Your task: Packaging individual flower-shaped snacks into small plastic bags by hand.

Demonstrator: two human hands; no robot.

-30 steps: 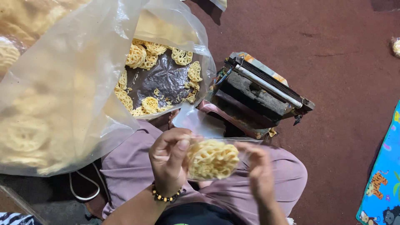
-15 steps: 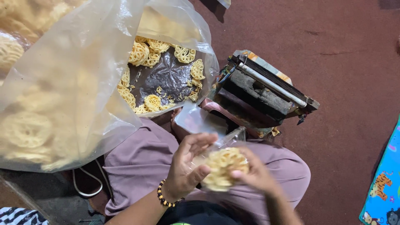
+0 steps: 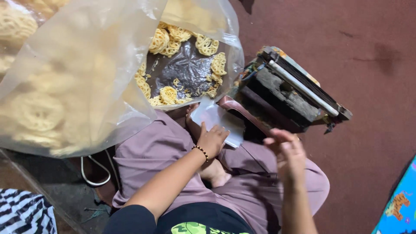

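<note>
Clear small plastic bags (image 3: 219, 123) lie on the person's lap, at the knee edge by the sealing machine (image 3: 294, 89). Left hand (image 3: 211, 139) rests on them, fingers loose, pinching nothing yet. Right hand (image 3: 288, 154) hangs open and empty. Picking-a-bag step; it needs one sheet pinched free.

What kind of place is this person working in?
Probably a home snack-packing spot on the floor, not a factory: a big clear bag of yellow lattice crackers, a worn bag sealer, and the person sitting cross-legged on a dark red floor.
</note>
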